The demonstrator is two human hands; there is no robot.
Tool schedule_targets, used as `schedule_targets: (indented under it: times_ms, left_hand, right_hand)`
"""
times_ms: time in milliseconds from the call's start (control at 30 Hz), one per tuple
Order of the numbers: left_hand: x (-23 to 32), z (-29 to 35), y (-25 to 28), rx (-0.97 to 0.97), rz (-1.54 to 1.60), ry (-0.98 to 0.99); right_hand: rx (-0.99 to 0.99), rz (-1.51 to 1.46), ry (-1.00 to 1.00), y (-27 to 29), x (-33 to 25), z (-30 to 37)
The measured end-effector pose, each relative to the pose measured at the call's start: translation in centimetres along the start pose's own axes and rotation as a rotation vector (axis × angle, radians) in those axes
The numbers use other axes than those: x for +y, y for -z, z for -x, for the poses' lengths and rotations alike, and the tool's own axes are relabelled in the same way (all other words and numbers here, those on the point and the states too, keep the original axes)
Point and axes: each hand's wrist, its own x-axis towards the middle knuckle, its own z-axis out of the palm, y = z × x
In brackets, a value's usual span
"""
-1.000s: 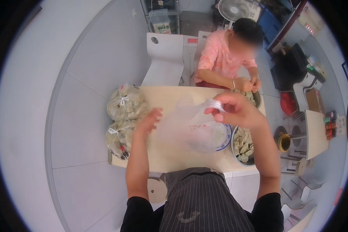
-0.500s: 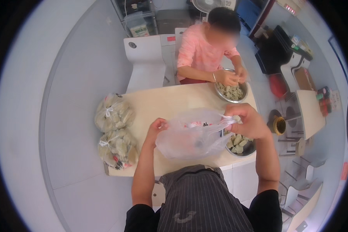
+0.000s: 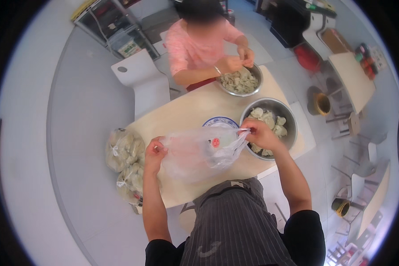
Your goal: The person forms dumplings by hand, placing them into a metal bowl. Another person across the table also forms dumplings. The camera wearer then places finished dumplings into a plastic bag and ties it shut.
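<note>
A thin translucent plastic bag (image 3: 190, 153) with red print hangs stretched between my two hands above the table. My left hand (image 3: 155, 154) pinches its left edge. Closed on the gathered handles at the other end is my right hand (image 3: 260, 133), just over the near side of a steel bowl (image 3: 292, 122). That bowl holds pale, lumpy food pieces (image 3: 268, 117) whose kind I cannot make out. Part of a blue-rimmed plate (image 3: 221, 119) shows behind the bag; the bag covers the rest.
Two knotted bags (image 3: 125, 148) of similar pale pieces sit at the left end of the table (image 3: 177, 113). Across it, a person in pink (image 3: 195, 48) handles small pieces over another steel bowl (image 3: 260, 82). A white chair (image 3: 142, 80) stands behind the far side.
My view has turned, so the table sits at a slant. The bag is pulled straighter between my hands, and the blue-rimmed plate and more of the near bowl have come into sight.
</note>
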Motion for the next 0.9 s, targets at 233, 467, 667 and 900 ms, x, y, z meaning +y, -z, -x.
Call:
schedule_targets:
  times_ms: [233, 467, 667, 900]
  left_hand:
    - [2.2, -1.2, -1.4, -0.007, -0.182, -0.147]
    - [3.1, -2.4, -1.9, 0.017, -0.190, -0.154]
    - [4.7, -4.0, -4.1, -0.046, -0.290, -0.233]
    - [6.5, -5.4, -4.8, -0.058, -0.319, -0.179]
  right_hand:
    - [0.054, -0.041, 0.057, 0.0, 3.7, 1.0]
    - [0.061, -0.016, 0.114, -0.8, 4.9, 1.8]
    - [0.142, 0.100, 0.182, -1.2, 7.3, 2.3]
    - [0.200, 0.090, 0.144, -1.5, 8.1, 2.4]
